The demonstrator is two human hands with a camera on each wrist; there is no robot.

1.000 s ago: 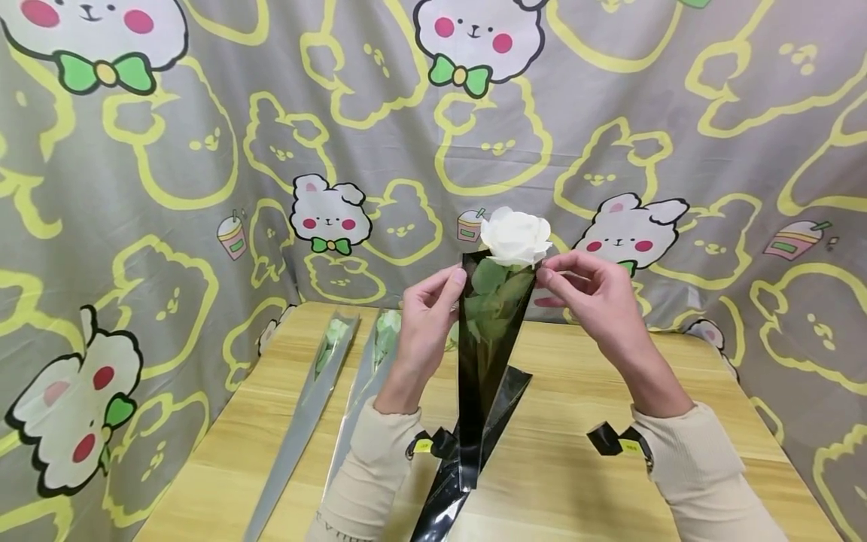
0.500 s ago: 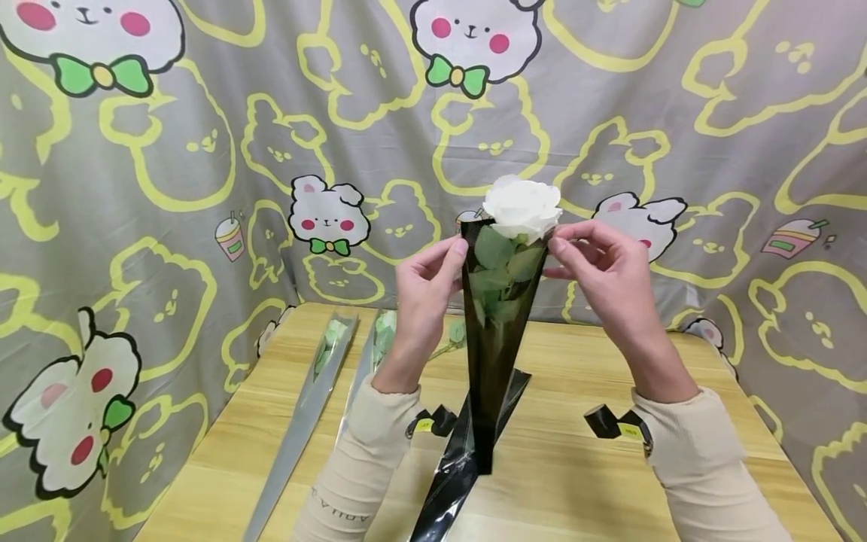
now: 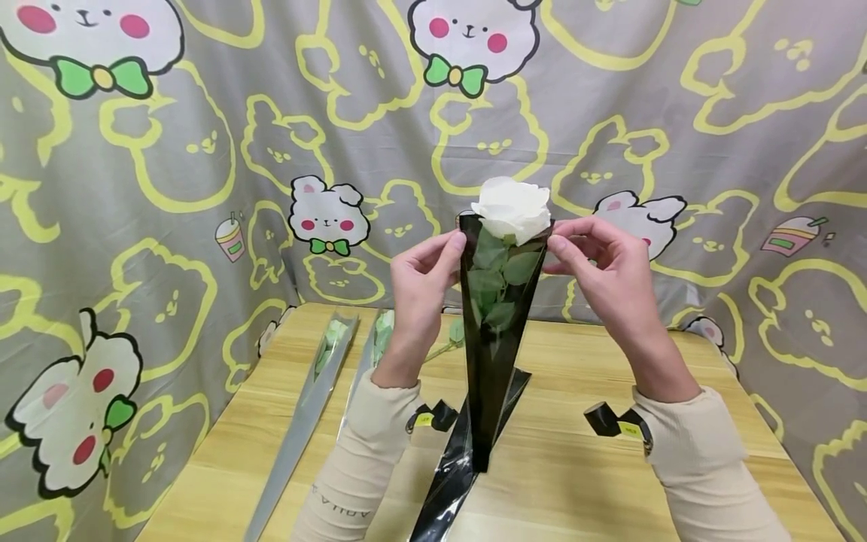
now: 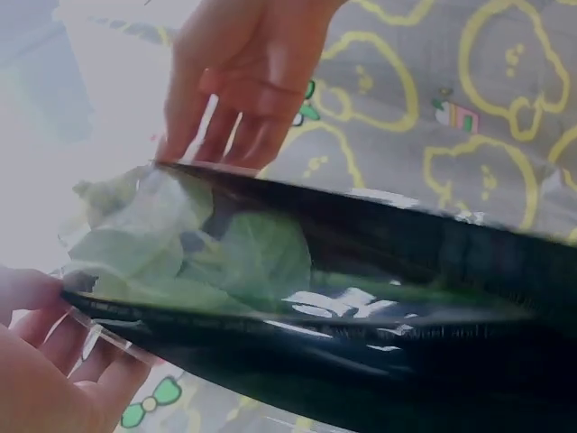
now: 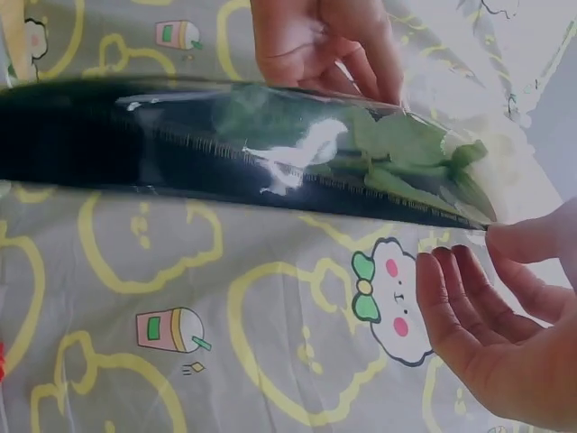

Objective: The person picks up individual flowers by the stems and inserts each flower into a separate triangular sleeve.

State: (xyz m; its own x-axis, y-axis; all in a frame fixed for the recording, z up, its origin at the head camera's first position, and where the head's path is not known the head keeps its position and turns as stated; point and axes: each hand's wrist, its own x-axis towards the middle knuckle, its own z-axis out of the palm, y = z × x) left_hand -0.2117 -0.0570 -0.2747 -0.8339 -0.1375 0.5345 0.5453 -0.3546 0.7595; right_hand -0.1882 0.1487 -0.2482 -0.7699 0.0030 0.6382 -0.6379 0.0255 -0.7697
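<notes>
Between the two hands a black see-through flower sleeve [image 3: 489,376] is held upright above the table. Inside it stands a white rose [image 3: 513,207]; its bloom rises over the sleeve's mouth, and the green leaves [image 3: 501,282] show through the film. My left hand [image 3: 423,293] pinches the left corner of the mouth between thumb and finger. At the right corner, my right hand [image 3: 606,282] pinches the edge in the same way. In the right wrist view the right hand [image 5: 514,334] has its other fingers loosely bent below the film. The lower stem is hidden in the dark part.
Two grey sleeves, a left one [image 3: 298,429] and a right one [image 3: 359,376], lie on the wooden table [image 3: 576,467] with pale flowers inside. Black sleeves [image 3: 443,489] lie flat under the held one. A green leafy stem [image 3: 455,335] lies behind the left hand. A patterned curtain [image 3: 406,150] surrounds the table.
Both hands have lifted the sleeve and rose and spread its mouth wider. Over the last half second the bloom has shifted slightly left and sits a little lower in the mouth.
</notes>
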